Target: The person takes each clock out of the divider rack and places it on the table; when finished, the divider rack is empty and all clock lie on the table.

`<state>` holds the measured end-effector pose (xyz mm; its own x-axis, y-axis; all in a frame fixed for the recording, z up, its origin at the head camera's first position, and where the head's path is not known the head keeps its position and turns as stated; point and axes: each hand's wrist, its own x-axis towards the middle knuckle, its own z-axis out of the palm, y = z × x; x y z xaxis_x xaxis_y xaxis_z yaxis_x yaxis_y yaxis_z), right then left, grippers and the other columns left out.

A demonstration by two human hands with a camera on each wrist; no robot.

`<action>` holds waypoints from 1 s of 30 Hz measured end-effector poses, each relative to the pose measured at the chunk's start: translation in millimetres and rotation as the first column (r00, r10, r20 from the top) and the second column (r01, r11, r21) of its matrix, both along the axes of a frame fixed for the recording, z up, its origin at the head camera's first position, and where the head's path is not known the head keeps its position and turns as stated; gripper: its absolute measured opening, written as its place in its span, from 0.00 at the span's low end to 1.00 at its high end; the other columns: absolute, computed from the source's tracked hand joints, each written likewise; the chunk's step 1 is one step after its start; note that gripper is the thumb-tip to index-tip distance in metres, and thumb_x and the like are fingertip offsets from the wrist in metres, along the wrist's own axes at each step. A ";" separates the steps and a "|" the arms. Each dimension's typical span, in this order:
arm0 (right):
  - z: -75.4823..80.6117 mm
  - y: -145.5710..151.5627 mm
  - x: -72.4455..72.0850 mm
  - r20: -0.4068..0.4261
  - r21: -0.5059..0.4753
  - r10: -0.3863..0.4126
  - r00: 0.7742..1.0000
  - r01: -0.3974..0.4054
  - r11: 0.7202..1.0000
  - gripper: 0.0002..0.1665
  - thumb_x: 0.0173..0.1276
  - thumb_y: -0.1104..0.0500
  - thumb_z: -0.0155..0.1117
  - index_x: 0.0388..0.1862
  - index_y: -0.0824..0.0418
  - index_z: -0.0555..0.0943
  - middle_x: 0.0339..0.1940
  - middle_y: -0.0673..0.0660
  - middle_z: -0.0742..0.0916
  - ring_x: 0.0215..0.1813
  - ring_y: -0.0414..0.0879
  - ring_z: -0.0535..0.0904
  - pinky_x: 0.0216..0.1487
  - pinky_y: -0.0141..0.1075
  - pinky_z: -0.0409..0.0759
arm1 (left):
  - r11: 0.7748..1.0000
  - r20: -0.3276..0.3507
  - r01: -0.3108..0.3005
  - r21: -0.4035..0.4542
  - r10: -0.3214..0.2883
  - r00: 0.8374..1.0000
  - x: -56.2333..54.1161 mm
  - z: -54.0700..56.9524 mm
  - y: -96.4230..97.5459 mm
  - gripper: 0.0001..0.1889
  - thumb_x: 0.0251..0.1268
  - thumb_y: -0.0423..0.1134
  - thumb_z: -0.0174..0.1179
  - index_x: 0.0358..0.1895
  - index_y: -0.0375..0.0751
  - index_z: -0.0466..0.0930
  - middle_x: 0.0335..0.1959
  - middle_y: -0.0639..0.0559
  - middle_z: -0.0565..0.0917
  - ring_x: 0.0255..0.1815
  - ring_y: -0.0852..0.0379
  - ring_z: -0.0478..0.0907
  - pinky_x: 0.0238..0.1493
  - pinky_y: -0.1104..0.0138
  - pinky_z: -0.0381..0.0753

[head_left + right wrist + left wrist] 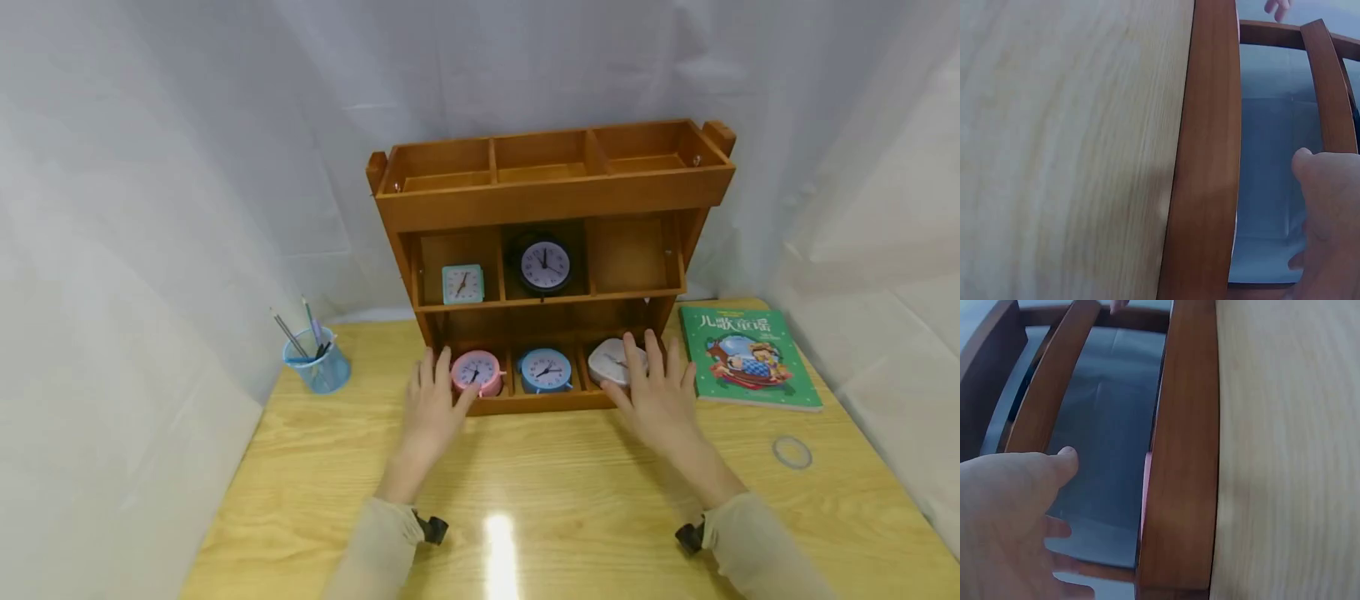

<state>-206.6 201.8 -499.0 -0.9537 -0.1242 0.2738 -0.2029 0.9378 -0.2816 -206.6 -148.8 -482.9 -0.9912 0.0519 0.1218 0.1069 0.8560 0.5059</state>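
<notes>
A brown wooden shelf [555, 187] with three tiers stands at the back of the table. My left hand [435, 408] is at its lower left corner, fingers straight, thumb overlapping the edge of a pink alarm clock [476, 370]. At the lower right, my right hand [660, 400] has its fingers spread across a white clock [609, 360], partly hiding it. Between the hands a blue alarm clock [545, 371] sits in the bottom middle compartment. On the middle tier are a mint square clock [462, 285] at left and a black round clock [545, 265] in the centre.
A blue cup [327, 367] of pens and pencils stands left of the shelf. To the right lie a green picture book [750, 354] and a thin grey ring [792, 452]. Pale curtain [315, 150] hangs behind and at both sides.
</notes>
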 end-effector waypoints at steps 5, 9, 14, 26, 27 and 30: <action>2.8 2.9 -6.0 0.006 0.000 0.005 1.000 -0.005 1.000 0.50 0.81 0.39 0.57 0.89 0.57 0.47 0.85 0.74 0.56 0.83 0.82 0.44 0.72 0.84 0.48 | 0.987 0.076 -0.040 0.155 0.028 0.997 -16.7 0.9 -21.6 0.43 0.79 0.54 0.59 0.85 0.37 0.50 0.84 0.29 0.53 0.84 0.28 0.55 0.81 0.37 0.61; 6.3 4.4 -9.1 0.005 -0.007 0.011 1.000 -0.011 1.000 0.51 0.81 0.40 0.58 0.88 0.60 0.47 0.82 0.77 0.60 0.80 0.81 0.53 0.75 0.79 0.55 | 0.949 0.154 -0.082 0.305 0.036 0.987 -28.3 -0.7 -37.0 0.40 0.80 0.48 0.58 0.83 0.33 0.52 0.80 0.28 0.60 0.79 0.28 0.63 0.78 0.38 0.67; 11.3 7.7 -13.5 0.077 -0.204 0.059 0.995 -0.042 0.978 0.51 0.82 0.42 0.58 0.87 0.67 0.46 0.79 0.81 0.62 0.77 0.80 0.59 0.76 0.73 0.58 | 0.905 0.233 -0.090 0.416 -0.010 0.972 -39.8 -1.6 -53.3 0.34 0.81 0.42 0.56 0.81 0.29 0.56 0.74 0.24 0.69 0.71 0.27 0.73 0.69 0.41 0.78; 19.6 11.8 -22.8 0.135 -0.441 0.067 0.989 -0.001 0.898 0.57 0.80 0.50 0.62 0.87 0.68 0.37 0.78 0.83 0.64 0.77 0.77 0.63 0.75 0.72 0.65 | 0.729 0.455 -0.201 0.654 -0.167 0.875 -53.7 -10.1 -80.6 0.31 0.85 0.41 0.49 0.82 0.32 0.56 0.79 0.27 0.66 0.77 0.30 0.67 0.72 0.43 0.77; 19.7 12.2 -23.4 0.140 -0.434 0.054 0.989 0.012 0.901 0.57 0.80 0.50 0.63 0.87 0.67 0.36 0.79 0.83 0.63 0.77 0.77 0.63 0.75 0.72 0.64 | 0.726 0.455 -0.198 0.658 -0.175 0.873 -54.1 -10.9 -82.0 0.31 0.85 0.41 0.49 0.82 0.32 0.56 0.79 0.27 0.66 0.77 0.30 0.68 0.72 0.43 0.78; 19.4 13.5 -25.4 0.147 -0.407 0.023 0.989 0.039 0.912 0.57 0.79 0.50 0.63 0.87 0.67 0.37 0.79 0.83 0.63 0.77 0.78 0.62 0.75 0.72 0.64 | 0.722 0.450 -0.183 0.667 -0.194 0.872 -55.0 -13.0 -83.9 0.32 0.83 0.39 0.51 0.82 0.32 0.57 0.79 0.28 0.66 0.76 0.31 0.69 0.71 0.45 0.80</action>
<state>-232.0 215.2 -479.6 -0.9872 -0.0237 0.1575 -0.1238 0.7358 -0.6657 -261.6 -232.7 -495.9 -0.9289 0.1492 -0.3389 -0.2934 0.2617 0.9195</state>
